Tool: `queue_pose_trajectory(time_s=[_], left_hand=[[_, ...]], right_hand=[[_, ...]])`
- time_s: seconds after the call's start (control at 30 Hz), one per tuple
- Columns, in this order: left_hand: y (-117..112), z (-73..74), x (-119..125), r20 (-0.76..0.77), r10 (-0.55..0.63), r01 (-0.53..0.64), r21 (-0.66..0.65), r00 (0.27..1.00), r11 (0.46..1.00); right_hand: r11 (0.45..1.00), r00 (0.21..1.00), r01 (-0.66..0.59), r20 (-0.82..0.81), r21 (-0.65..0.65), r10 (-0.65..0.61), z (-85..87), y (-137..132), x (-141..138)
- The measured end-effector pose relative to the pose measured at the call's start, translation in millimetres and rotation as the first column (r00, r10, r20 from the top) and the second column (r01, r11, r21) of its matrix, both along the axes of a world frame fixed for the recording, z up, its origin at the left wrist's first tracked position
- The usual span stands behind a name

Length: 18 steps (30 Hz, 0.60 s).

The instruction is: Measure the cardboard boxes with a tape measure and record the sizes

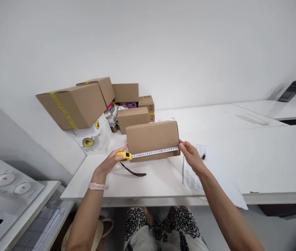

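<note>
In the frame's centre, a brown rectangular cardboard box [151,135] has a white numbered tape strip [154,152] across its near side; the left hand [108,161] grips the yellow tape-measure case [123,156], and the right hand's fingers [183,146] pinch the strip's end at the box's right edge.

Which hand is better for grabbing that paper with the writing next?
Probably the right hand: the printed paper lies under its wrist, though it's holding the white tape's end. The left hand, farther off at the box's other end, holds the yellow tape case.
</note>
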<state>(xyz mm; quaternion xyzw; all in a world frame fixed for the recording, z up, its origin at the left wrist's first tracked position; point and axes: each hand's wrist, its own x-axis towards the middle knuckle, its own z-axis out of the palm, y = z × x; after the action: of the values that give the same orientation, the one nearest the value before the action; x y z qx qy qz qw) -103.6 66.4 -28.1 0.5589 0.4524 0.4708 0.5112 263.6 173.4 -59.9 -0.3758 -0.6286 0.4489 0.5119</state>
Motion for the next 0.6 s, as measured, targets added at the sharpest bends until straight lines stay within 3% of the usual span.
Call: queue_pose_trajectory(time_s=[0.1,0.17,0.27,0.37,0.5,0.6], left_hand=[[-1,28.8,2,-0.016,-0.023,0.023,0.021,1.000,1.000],[1,40.0,7,0.023,-0.007,0.007,-0.024,1.000,1.000],[5,42.0,14,0.081,0.039,-0.031,-0.101,0.996,0.994],[8,37.9,14,0.116,0.090,-0.075,-0.129,0.989,0.989],[17,42.5,1,0.162,0.144,-0.133,-0.082,0.976,0.988],[30,48.7,-10,0.172,0.197,-0.187,-0.073,0.965,0.980]], right_hand=[[0.995,0.985,0.088,0.146,0.056,-0.095,33.6,-6,10],[0.989,0.949,0.132,0.281,0.066,-0.145,48.3,-6,14],[0.990,0.909,0.138,0.394,0.022,-0.136,57.1,-1,14],[0.989,0.939,0.128,0.329,-0.067,-0.099,62.7,11,13],[0.972,0.964,0.188,0.218,-0.144,-0.154,78.7,44,16],[0.961,0.958,0.199,0.244,-0.192,-0.149,83.7,74,18]])
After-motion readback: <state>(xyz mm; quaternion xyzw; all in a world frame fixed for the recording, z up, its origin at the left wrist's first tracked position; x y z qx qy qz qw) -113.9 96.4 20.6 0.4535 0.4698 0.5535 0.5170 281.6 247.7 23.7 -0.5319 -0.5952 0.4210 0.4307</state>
